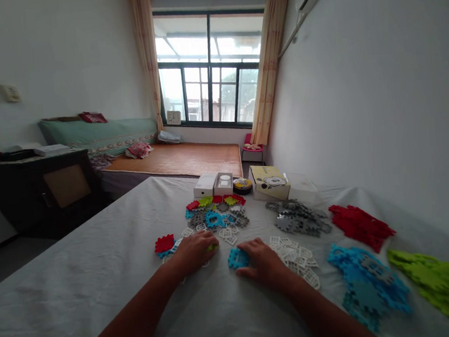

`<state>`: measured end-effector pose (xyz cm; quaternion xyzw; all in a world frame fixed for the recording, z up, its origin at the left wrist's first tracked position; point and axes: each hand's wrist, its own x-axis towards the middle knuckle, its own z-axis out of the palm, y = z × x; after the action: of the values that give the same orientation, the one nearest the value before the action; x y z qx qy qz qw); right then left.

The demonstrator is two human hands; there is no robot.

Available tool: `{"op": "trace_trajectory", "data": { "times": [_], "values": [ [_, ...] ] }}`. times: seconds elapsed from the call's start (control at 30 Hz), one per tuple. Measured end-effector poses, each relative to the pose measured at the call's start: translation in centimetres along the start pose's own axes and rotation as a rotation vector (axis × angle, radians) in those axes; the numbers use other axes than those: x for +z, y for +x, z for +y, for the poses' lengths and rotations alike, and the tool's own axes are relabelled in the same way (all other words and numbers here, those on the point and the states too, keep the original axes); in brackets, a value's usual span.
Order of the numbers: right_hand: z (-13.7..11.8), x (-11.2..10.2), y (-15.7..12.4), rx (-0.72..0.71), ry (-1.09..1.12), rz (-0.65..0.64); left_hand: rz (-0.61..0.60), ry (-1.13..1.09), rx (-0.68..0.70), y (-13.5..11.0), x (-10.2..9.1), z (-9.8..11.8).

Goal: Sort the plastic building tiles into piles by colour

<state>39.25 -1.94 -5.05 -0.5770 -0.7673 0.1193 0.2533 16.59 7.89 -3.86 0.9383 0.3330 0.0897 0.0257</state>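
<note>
My left hand (pixel 194 251) is closed over a small yellow-green interlocking plastic tile (pixel 212 247), mostly hidden by the fingers. To its right, my right hand (pixel 264 262) grips a blue interlocking tile (pixel 237 258) between thumb and fingers, low over the sheet. Beside the left hand lie a red tile (pixel 164 243) and some blue and white pieces partly under the wrist. White lattice window pieces (pixel 295 254) are spread beside the right hand. A couple more white pieces (pixel 227 235) rest just beyond both hands.
Mixed tiles (pixel 215 219) lie ahead. Grey (pixel 302 219), red (pixel 359 227), blue (pixel 369 276) and yellow-green (pixel 441 280) tile piles stand to the right. White boxes (pixel 204 185), a round tin (pixel 242 186), a yellow box (pixel 270 183) and a clear container (pixel 301 187) line the back.
</note>
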Motion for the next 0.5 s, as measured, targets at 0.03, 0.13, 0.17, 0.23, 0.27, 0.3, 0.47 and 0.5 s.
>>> {"op": "trace_trajectory", "data": {
  "times": [0.03, 0.13, 0.17, 0.23, 0.27, 0.3, 0.47, 0.5],
  "values": [
    [-0.3, 0.0, -0.1, -0.016, -0.028, -0.029, 0.001, -0.002, 0.000, 0.0, 0.0, 0.0],
    [-1.1, -0.8, -0.3, -0.038, -0.085, -0.050, 0.003, -0.013, -0.003, 0.0, -0.1, 0.0],
    [-1.2, -1.5, -0.5, -0.037, -0.100, -0.039, 0.003, -0.017, -0.005, 0.0, -0.2, 0.0],
    [-1.1, -3.5, -1.4, -0.017, -0.124, 0.013, -0.002, -0.024, -0.011, 0.1, -0.2, -0.1],
    [-0.7, -4.8, -2.1, 0.004, -0.135, 0.058, -0.004, -0.027, -0.014, 0.1, -0.2, -0.1],
    [-0.1, -6.2, -3.2, 0.035, -0.149, 0.116, -0.007, -0.030, -0.014, 0.2, -0.2, -0.1],
    [7.0, -13.2, -12.7, 0.368, -0.250, 0.473, -0.022, -0.037, -0.015, 0.4, -0.1, -0.3],
    [8.8, -14.0, -15.2, 0.455, -0.235, 0.513, -0.021, -0.039, -0.012, 0.4, -0.1, -0.3]
  ]
}}
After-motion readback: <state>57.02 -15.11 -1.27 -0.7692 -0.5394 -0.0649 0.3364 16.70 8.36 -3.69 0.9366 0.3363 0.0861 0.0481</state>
